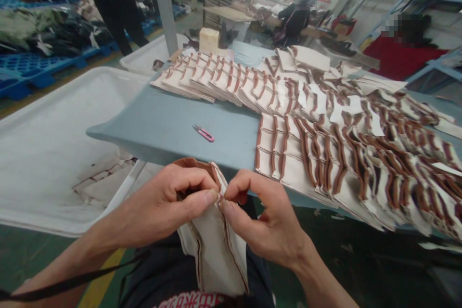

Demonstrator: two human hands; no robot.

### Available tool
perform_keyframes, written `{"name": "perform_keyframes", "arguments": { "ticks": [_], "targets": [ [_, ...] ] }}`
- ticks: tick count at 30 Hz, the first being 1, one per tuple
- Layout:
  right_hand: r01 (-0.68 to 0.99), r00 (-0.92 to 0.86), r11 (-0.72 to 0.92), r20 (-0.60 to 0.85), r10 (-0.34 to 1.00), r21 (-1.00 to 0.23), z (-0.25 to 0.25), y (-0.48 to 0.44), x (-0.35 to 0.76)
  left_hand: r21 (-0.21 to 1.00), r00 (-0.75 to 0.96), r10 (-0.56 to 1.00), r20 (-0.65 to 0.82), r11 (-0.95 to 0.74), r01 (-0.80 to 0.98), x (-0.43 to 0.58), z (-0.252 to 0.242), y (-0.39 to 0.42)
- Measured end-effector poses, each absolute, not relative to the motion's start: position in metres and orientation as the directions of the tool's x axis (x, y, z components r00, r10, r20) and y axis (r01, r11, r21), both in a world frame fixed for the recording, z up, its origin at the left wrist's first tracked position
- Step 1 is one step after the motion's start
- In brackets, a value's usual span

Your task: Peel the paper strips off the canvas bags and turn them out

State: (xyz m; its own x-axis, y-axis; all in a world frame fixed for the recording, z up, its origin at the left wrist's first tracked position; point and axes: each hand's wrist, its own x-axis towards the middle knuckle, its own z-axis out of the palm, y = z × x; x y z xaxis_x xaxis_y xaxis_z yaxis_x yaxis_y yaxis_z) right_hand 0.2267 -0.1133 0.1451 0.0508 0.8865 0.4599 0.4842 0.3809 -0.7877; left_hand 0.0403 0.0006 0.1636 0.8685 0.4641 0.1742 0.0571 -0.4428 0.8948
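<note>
A cream fabric piece with brown-edged seams (216, 255) hangs over my lap, its upper edge pinched between my two hands. My left hand (184, 197) is closed, thumb and index finger gripping the seam from the left. Close against it, my right hand (263, 216) pinches the same edge from the right; the fingertips nearly meet. Any thread or small part between them is too small to make out. On the blue-grey table (162, 125) ahead lie pink thread snips (204, 133), apart from both hands.
Rows of stacked cream pieces with brown edges (317, 149) cover the table's right side and back. A white bin (65, 106) on the left holds more pieces. A yellowish block (209, 40) stands at the back. Other people are farther off, one standing (111, 0) at upper left.
</note>
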Motion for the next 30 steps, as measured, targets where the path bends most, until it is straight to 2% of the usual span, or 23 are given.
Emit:
{"name": "perform_keyframes", "arguments": {
  "ticks": [4,8,17,22,26,30],
  "targets": [
    [0.438,0.104,0.238,0.312,0.944,-0.867,0.152,-0.115,0.222,0.888,0.854,0.49,0.174,-0.454,0.079,0.039,0.163,-0.001],
    [0.361,0.099,0.187,0.237,0.966,-0.914,0.16,-0.114,0.222,0.879,0.837,0.524,0.16,-0.462,0.121,0.037,0.162,-0.004],
    [0.202,-0.019,0.002,-0.002,1.0,-0.979,0.163,-0.11,0.228,0.895,0.833,0.536,0.138,-0.428,0.128,0.037,0.16,-0.006],
    [0.149,-0.105,-0.058,-0.074,0.992,-0.987,0.168,-0.108,0.234,0.891,0.861,0.489,0.14,-0.442,0.106,0.031,0.158,-0.005],
    [0.215,-0.159,-0.161,-0.197,0.967,-0.963,0.18,-0.104,0.24,0.88,0.87,0.474,0.136,-0.462,0.114,0.029,0.161,-0.007],
    [0.426,-0.146,-0.101,-0.179,0.973,-0.899,0.194,-0.101,0.243,0.888,0.855,0.509,0.099,-0.433,0.155,0.033,0.165,-0.007]
  ]
}}
